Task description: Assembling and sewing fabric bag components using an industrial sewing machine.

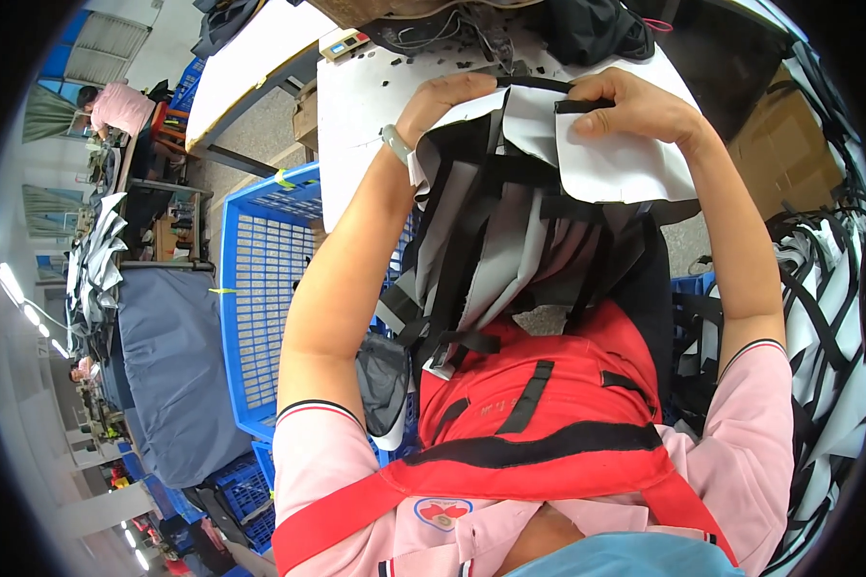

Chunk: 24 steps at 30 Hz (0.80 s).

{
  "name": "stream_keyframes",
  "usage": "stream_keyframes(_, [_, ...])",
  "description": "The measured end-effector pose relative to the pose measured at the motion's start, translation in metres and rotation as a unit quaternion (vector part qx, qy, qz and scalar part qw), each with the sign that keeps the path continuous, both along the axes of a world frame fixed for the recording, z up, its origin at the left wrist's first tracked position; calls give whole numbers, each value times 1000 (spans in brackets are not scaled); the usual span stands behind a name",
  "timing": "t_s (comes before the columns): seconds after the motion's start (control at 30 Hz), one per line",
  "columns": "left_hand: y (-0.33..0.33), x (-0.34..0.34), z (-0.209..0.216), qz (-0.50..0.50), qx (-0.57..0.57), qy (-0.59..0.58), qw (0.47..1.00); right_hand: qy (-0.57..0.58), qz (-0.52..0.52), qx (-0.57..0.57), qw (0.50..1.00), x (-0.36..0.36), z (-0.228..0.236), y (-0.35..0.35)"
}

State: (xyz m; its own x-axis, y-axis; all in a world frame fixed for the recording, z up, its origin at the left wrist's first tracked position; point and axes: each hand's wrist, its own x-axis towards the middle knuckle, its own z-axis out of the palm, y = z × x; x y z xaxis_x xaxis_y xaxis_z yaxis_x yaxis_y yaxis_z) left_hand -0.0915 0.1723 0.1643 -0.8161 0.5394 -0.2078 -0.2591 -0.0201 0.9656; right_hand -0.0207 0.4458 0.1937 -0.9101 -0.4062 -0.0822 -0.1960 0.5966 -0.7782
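At the machine's edge of the table, both my hands hold a sewn fabric piece (611, 165) with white panels and black edging. My left hand (452, 99) grips its left upper part, fingers over the black binding and thumb hidden. My right hand (633, 108) pinches the right panel's black top edge between thumb and fingers. Grey and black panels and straps (500, 245) hang from the piece toward my lap, over a red apron (539, 385). Just beyond my fingers is part of a sewing machine (510, 58), mostly cut off.
A white worktable (356, 125) carries dark scraps and a small device (344, 46). To my left stands a blue plastic crate (269, 317). White and black strapped pieces (827, 317) pile up at right beside a cardboard box (784, 144). Another person (120, 108) sits far left.
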Motion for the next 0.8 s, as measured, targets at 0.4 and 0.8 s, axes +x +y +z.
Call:
stream_keyframes(0.4, [-5,-15,-4,-66,-98,368,922,8,-2,-5,1000,-12,4,1])
stream_keyframes(0.8, [-17,-10,3,-30,-138,429,892,50,-89,-50,993,11,11,9])
